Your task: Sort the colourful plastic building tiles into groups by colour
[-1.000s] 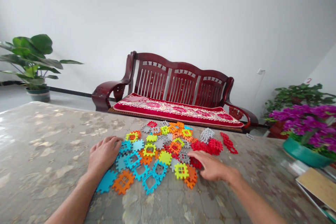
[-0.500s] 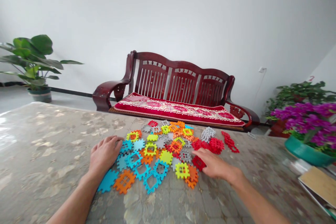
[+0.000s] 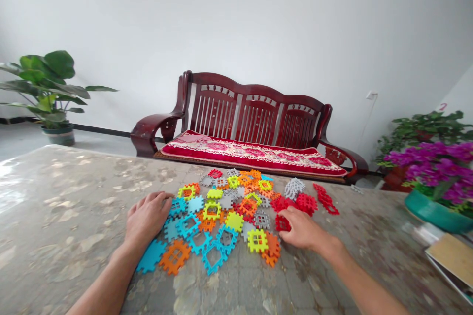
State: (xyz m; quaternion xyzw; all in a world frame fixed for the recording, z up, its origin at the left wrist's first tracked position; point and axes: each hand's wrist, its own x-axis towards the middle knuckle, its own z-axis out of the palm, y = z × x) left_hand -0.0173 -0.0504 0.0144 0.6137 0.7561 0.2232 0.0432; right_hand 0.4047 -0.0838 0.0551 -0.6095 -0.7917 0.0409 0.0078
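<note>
Interlocking plastic building tiles with notched edges lie in a spread pile in front of me, blue, orange, yellow-green, grey and red. At the pile's left edge my left hand (image 3: 150, 214) rests palm down on the table, fingers loosely stretched, beside a stack of blue tiles (image 3: 177, 206). A flat blue tile (image 3: 151, 256) lies near that wrist. On the other side, my right hand (image 3: 301, 226) has thumb and forefinger on a red window tile (image 3: 283, 223). More red tiles (image 3: 306, 204) lie just beyond its fingers. A grey window tile (image 3: 261, 219) sits to its left.
A patterned cover lies over the table (image 3: 84, 182). Behind it stands a dark wooden bench (image 3: 254, 113) with a red cloth. At right are a teal flowerpot (image 3: 438, 211) with purple flowers and a book-like stack (image 3: 453, 258). A potted plant (image 3: 55, 88) stands far left.
My right hand has shifted slightly to the right, and the red window tile at its fingers has moved a little right and away from me. My left hand stays in place.
</note>
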